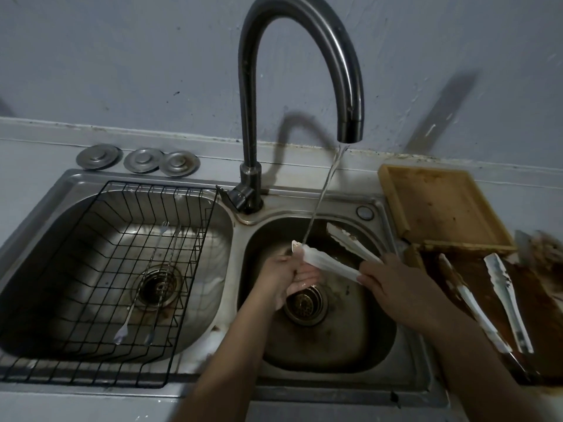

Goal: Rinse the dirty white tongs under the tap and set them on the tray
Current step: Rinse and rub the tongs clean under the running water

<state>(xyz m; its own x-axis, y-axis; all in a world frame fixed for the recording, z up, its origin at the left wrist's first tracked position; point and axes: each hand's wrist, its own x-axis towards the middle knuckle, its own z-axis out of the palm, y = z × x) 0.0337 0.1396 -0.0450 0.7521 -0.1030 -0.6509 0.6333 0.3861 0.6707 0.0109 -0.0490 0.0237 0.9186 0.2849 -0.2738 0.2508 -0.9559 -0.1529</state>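
White tongs [330, 263] are spread open over the right sink basin [359, 339]. My right hand [393, 284] grips them at the hinge end. My left hand [286, 274] holds the tip of the lower arm under the thin water stream [320, 202] falling from the curved tap [350, 117]. The upper arm, with brown stains, points toward the basin's back rim. A wooden tray [438, 205] sits on the counter to the right of the sink.
Two more dirty white tongs [487, 303] lie on a brown-smeared surface at the right. A black wire rack [122, 275] with two long spoons sits in the left basin. Three metal lids [140, 159] rest behind it.
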